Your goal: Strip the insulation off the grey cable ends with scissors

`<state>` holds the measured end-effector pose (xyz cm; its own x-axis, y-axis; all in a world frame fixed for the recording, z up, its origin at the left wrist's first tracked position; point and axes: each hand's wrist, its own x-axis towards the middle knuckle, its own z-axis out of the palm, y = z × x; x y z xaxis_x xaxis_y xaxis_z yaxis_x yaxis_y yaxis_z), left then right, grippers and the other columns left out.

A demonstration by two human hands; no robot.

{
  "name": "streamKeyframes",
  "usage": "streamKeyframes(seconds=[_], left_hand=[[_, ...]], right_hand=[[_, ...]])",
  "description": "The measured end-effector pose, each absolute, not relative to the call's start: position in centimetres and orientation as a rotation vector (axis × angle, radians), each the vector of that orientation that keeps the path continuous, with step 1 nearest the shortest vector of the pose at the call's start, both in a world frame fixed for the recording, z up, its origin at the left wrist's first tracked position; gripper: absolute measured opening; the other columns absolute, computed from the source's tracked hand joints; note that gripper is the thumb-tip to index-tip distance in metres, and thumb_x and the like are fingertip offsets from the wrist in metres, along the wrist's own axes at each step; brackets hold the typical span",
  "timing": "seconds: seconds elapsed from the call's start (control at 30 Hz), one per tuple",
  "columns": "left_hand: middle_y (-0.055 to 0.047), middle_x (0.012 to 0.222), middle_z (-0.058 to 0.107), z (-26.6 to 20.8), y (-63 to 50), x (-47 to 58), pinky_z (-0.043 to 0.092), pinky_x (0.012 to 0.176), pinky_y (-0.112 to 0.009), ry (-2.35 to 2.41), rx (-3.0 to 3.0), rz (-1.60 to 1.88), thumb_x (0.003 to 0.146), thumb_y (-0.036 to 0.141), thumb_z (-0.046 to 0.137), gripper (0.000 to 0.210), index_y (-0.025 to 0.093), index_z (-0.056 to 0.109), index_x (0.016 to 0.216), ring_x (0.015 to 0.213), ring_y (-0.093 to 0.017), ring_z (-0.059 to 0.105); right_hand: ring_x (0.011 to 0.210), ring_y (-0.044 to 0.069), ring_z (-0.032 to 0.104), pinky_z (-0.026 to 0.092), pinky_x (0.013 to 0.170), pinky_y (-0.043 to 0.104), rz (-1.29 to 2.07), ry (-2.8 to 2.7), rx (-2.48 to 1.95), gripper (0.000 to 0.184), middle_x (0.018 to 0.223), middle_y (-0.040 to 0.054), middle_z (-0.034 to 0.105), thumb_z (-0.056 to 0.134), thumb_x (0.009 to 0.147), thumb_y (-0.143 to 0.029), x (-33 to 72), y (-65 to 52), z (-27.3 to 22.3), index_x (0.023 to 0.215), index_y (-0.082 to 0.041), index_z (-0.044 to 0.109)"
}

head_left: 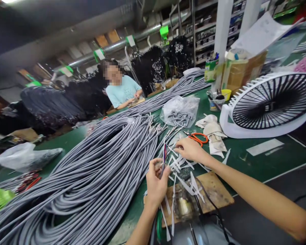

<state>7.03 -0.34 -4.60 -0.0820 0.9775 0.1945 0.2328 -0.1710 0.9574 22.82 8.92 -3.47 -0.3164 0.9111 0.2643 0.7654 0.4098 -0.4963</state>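
My left hand (156,178) is closed around the end of a grey cable (162,169), whose thin coloured wires (164,152) stick up out of its sheath. To the right, my right hand (190,148) has its fingertips pinched together over a heap of white strips (176,162); whether something small is between them I cannot make out. Orange-handled scissors (200,137) lie just beyond my right hand. Left of my hands, a large coiled bundle of grey cables (99,163) spreads over the green table, its cut ends pointing toward the heap.
A scorched wooden board (216,190) lies in front of me with a black cord across it. A white fan (267,105) stands at right. Behind are a plastic bag of short grey pieces (180,112) and crumpled cloth (214,134). A co-worker (122,86) sits across the table.
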Motion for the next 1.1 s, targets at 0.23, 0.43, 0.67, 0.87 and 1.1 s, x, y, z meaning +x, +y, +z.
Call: streamKeyframes(seconds=[0.23,0.43,0.67,0.87,1.1], left_hand=[[0.005,0.053,0.05,-4.0,0.8,6.6,0.027,0.034,-0.013,1.347,1.266,1.456,0.075,0.036,0.058,0.023,0.015,0.049,0.073,0.037,-0.004,0.038],[0.0,0.059,0.059,-0.8,3.8,6.7,0.022,0.029,-0.012,1.261,1.189,1.423,0.066,0.036,0.065,0.029,0.013,0.048,0.065,0.033,-0.002,0.038],[0.002,0.056,0.057,-1.7,2.9,7.5,0.017,0.029,-0.012,1.138,1.091,1.379,0.069,0.039,0.063,0.032,0.014,0.043,0.065,0.028,0.001,0.031],[0.003,0.054,0.055,-2.3,1.8,7.9,0.023,0.034,-0.014,1.246,1.275,1.239,0.073,0.035,0.06,0.027,0.016,0.043,0.064,0.034,-0.002,0.033],[0.0,0.067,0.054,-2.2,0.1,8.2,0.037,0.053,-0.023,1.234,2.297,1.094,0.078,0.015,0.05,0.025,0.019,0.059,0.1,0.055,-0.011,0.047]], right_hand=[[0.088,0.026,0.059,0.04,0.074,0.031,0.177,-2.16,-1.745,0.02,0.084,0.0176,0.066,0.048,0.078,-0.014,25.5,9.0,-2.9,0.077,-0.01,0.068],[0.075,0.025,0.062,0.042,0.064,0.029,0.225,-2.012,-1.901,0.014,0.071,0.0163,0.066,0.052,0.068,-0.004,26.8,9.6,-3.0,0.066,-0.01,0.065],[0.066,0.017,0.06,0.044,0.058,0.027,0.445,-1.879,-1.546,0.017,0.073,0.0086,0.064,0.043,0.078,-0.019,26.5,9.7,-1.6,0.078,-0.012,0.059],[0.062,0.01,0.054,0.043,0.059,0.023,1.097,-1.497,-0.819,0.024,0.071,0.0002,0.058,0.064,0.067,-0.034,24.5,8.1,-0.7,0.076,-0.015,0.051],[0.051,0.006,0.042,0.036,0.052,0.02,1.209,-1.449,-0.891,0.033,0.058,-0.006,0.047,0.075,0.053,-0.032,24.7,8.1,-1.1,0.062,-0.015,0.049]])
